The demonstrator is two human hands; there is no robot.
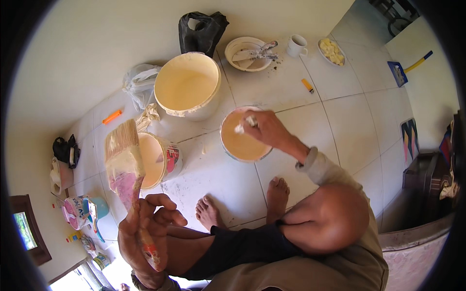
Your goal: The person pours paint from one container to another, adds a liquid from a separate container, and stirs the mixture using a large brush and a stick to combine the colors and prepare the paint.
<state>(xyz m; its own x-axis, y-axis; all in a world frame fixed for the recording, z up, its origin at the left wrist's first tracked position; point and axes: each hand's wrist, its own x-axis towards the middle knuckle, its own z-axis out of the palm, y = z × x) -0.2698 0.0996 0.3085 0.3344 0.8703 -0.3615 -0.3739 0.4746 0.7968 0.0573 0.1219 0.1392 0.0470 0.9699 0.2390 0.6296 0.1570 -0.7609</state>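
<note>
My left hand (127, 245) is closed around the handle of a wide paintbrush (124, 169), bristles pointing up. Cream paint and pinkish stains coat its ferrule. Over a round tub (222, 137) with cream paint in it, my right hand (272, 130) pinches a small whitish crumpled wad (245, 124); whether it is cloth or paper I cannot tell. The hand covers part of the tub's opening. Beyond the brush stands a bucket (173, 160) of cream paint with a red mark on its side, partly hidden by the bristles.
Behind stands a large cream-smeared bucket (204, 109). A bowl with scrapers (242, 63), a white mug (296, 46), a dish of yellowish pieces (332, 51) and a yellow lighter (307, 86) lie on the tiles. Plastic bags (141, 87) lean by the wall. My bare feet (208, 212) flank the tub's near side.
</note>
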